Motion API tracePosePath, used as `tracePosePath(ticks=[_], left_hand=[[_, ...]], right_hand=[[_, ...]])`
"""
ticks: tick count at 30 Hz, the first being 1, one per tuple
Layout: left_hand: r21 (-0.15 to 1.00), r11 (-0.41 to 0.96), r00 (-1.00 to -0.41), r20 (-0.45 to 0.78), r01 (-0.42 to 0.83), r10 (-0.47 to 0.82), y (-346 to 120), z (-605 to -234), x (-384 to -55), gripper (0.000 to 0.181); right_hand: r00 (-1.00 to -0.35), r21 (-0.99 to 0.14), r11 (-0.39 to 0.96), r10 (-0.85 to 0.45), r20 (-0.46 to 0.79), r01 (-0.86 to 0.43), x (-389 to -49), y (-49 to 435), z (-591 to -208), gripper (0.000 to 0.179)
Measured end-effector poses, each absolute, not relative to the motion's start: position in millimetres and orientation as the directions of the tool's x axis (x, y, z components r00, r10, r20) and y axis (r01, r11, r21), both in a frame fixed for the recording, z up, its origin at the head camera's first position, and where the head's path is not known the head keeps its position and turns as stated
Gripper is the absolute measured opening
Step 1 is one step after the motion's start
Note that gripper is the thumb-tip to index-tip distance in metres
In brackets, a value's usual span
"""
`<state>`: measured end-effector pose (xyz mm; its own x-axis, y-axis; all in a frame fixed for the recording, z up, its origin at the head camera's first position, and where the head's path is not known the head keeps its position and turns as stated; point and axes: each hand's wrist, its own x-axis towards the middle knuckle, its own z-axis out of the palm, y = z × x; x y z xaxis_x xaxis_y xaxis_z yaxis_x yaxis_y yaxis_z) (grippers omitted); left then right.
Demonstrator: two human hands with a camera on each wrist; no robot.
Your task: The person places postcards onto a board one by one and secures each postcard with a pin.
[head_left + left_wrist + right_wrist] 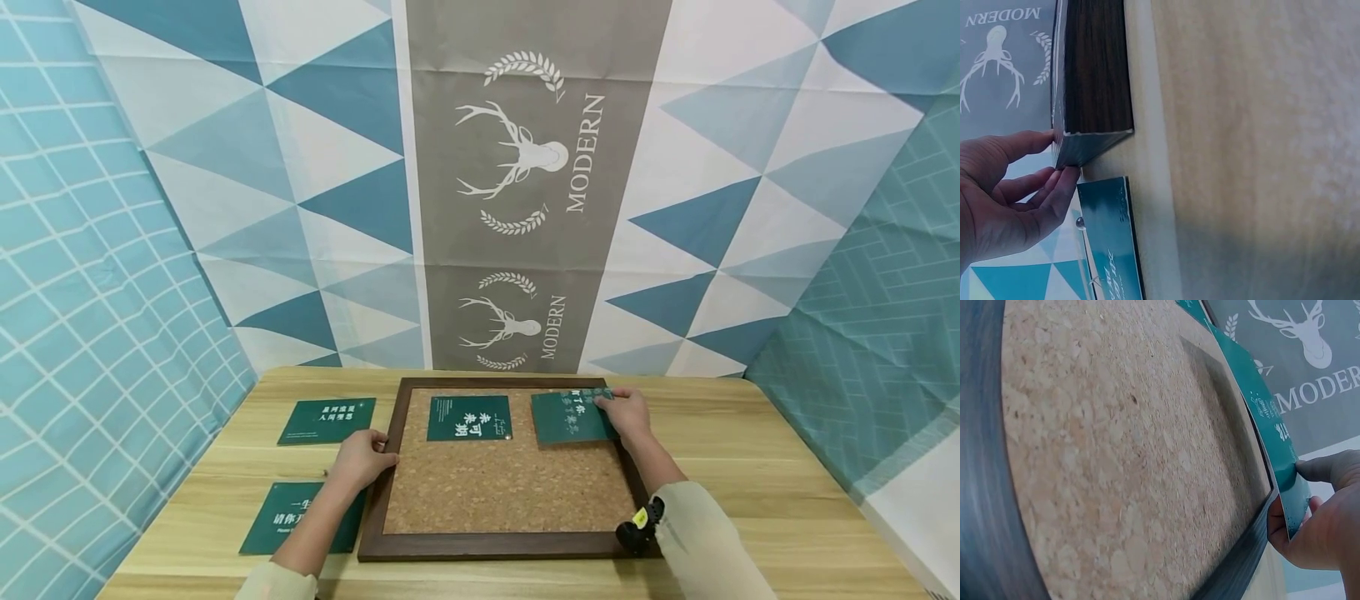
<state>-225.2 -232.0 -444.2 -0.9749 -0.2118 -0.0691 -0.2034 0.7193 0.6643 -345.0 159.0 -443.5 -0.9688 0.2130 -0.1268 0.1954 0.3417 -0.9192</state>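
Note:
A cork board (pixel 510 492) with a dark brown wooden frame (pixel 487 546) lies on the table. My left hand (pixel 362 458) holds the frame's left side; in the left wrist view the thumb and fingers (pixel 1054 194) pinch its edge. Between the thumb and fingers of my right hand (pixel 630 412) is a green card (pixel 562 421) with white characters. In the right wrist view that card (pixel 1260 403) is raised over the cork, casting a shadow. Another green card (pixel 468 418) lies on the board's upper left, a small pin showing at its lower right corner.
Two more green cards lie on the table left of the board, one farther back (pixel 327 421) and one nearer (pixel 262 525), partly hidden by my left forearm. A patterned wall covering (pixel 517 250) rises behind the wood-grain table (pixel 750 467). A black device (pixel 637 532) is on my right wrist.

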Motion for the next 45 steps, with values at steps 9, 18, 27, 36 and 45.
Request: tracePosePath(ticks=[9, 18, 27, 36, 45], left_hand=[[0.664, 0.72, -0.975, -0.07, -0.204, -0.211, -232.1, -444.2, -225.2, 0.044], [0.662, 0.722, -0.975, -0.066, -0.201, -0.21, -231.8, -442.8, -225.0, 0.044], [0.66, 0.723, -0.976, -0.075, -0.202, -0.204, -232.0, -442.2, -225.3, 0.044], [0.663, 0.72, -0.975, -0.073, -0.203, -0.208, -232.2, -441.6, -224.7, 0.043], [0.669, 0.716, -0.976, -0.074, -0.202, -0.206, -231.8, -441.2, -224.4, 0.042]], right_hand=[[-0.969, -0.914, 0.357, 0.216, -0.122, 0.194, -345.3, 152.5, -443.8, 0.049], [-0.97, -0.922, 0.336, 0.207, -0.129, 0.194, -347.3, 147.4, -445.4, 0.049], [-0.971, -0.922, 0.333, 0.193, -0.141, 0.2, -348.5, 144.0, -444.4, 0.051], [-0.971, -0.919, 0.341, 0.201, -0.132, 0.196, -351.8, 138.4, -448.3, 0.051], [-0.981, -0.88, 0.438, 0.136, -0.139, 0.186, -351.8, 133.9, -451.9, 0.062]])
